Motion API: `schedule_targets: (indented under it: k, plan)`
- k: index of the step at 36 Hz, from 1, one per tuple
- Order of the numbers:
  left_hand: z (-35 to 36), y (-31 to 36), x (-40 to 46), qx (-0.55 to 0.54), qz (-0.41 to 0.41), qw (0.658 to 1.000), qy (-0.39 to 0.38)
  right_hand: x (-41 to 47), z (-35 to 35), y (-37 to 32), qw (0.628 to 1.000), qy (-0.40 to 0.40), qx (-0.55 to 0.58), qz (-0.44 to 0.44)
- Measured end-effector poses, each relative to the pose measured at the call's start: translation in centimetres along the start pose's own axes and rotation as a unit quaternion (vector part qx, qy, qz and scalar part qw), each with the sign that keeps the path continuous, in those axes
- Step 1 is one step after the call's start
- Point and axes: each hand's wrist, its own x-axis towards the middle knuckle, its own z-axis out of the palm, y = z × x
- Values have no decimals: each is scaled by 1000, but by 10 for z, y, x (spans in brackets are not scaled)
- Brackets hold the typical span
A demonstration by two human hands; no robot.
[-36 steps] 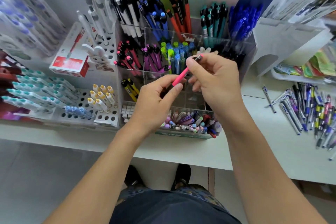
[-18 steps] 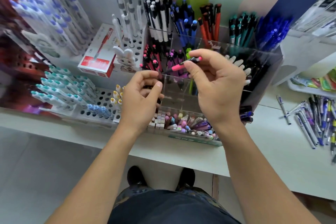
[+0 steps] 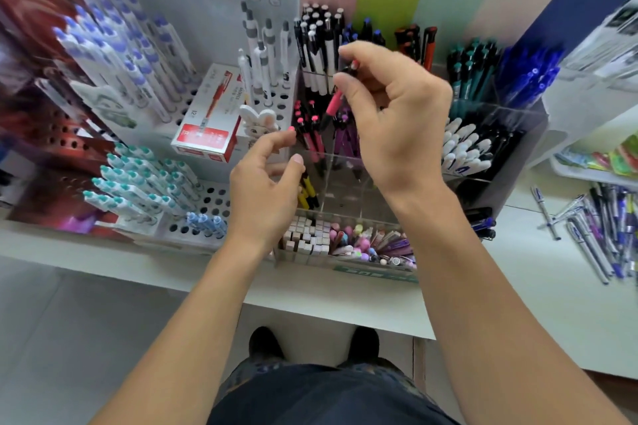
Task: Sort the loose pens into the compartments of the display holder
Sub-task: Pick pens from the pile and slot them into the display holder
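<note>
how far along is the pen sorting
Partly done. The clear display holder already has compartments filled by colour. In hand: the right hand pinches a pink pen above the pink-pen compartment; the left hand holds nothing. Left: a loose pen pile on the table.

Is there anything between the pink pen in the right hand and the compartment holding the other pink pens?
Nothing visible blocks it. The right hand pinches the pink pen tip-down just above the pink pens' compartment. The left hand hangs empty beside the holder, clear of the path.
</note>
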Motion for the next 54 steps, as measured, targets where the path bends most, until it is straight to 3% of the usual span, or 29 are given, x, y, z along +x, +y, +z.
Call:
schedule_targets:
  k: [8, 12, 16, 18, 23, 26, 30, 34, 37, 43, 49, 54]
  plan:
    - [8, -7, 4, -17, 14, 999, -37, -27, 37, 24, 979, -156, -127, 42]
    - [12, -10, 4, -31, 34, 999, -28, -34, 46, 20, 974, -156, -151, 72]
    - [18, -9, 1, -39, 36, 998, -17, -35, 38, 15, 974, -168, -43, 145]
    - [21, -9, -3, -32, 32, 999, -17, -39, 21, 14, 971, -167, 2, 173]
    - [47, 0, -34, -37, 37, 999, -1, -71, -57, 26, 984, -100, 21, 145]
    - [86, 10, -66, -39, 36, 998, -34, -102, -109, 53, 976, -69, 10, 206]
    - [171, 23, -115, -49, 5, 988, -148, -143, -186, 112, 948, -24, -41, 315]
    - [279, 28, -169, -33, -95, 953, -285, -184, -283, 179, 905, 15, -84, 416]
    - [353, 25, -205, -42, -179, 925, -333, -216, -352, 223, 869, 41, -104, 483]
    - [444, 18, -234, -8, -240, 920, -310, -246, -425, 289, 827, -8, -84, 555]
    - [500, 2, -193, 114, -175, 952, -224, -224, -439, 355, 823, -37, -93, 559]
    - [562, -22, -140, 237, -170, 938, -187, -209, -433, 401, 813, -71, -122, 565]
